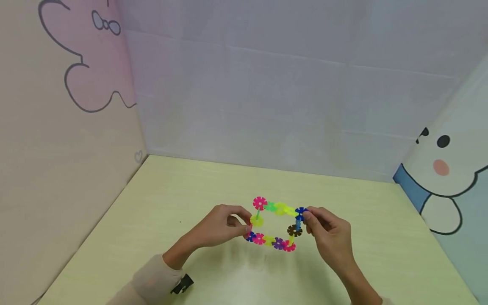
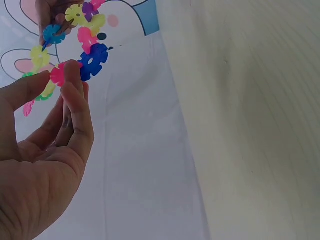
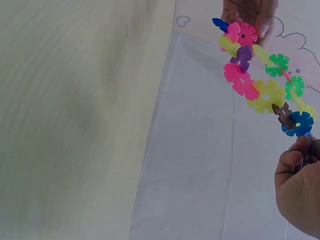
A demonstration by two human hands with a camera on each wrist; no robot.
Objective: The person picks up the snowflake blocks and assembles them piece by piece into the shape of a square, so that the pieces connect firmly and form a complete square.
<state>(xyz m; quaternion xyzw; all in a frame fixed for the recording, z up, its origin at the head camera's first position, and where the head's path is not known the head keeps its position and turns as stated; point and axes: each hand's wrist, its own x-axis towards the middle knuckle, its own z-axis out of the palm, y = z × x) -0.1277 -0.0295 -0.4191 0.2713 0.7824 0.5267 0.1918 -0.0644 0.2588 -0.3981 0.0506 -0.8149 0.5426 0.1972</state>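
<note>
A closed ring of notched plastic flower discs, joined edge to edge, is held up above the table in a roughly rectangular loop. My left hand [image 1: 221, 226] pinches it at the left side, thumb and forefinger on a pink disc [image 2: 58, 75] beside a dark blue disc [image 2: 94, 62]. At the upper right corner of the loop, my right hand [image 1: 333, 237] pinches a dark blue disc [image 1: 300, 213]. Next to that grip are a lighter blue disc [image 3: 299, 123] and a brown disc [image 3: 284, 116]. Yellow, green, pink and purple discs make up the other sides.
Below the hands spreads a pale yellow-green table [image 1: 183, 182]. A small black object [image 1: 183, 284] shows at the left sleeve's cuff. Pale wall sheets enclose the table at the back and both sides, with a cartoon figure [image 1: 446, 182] on the right one.
</note>
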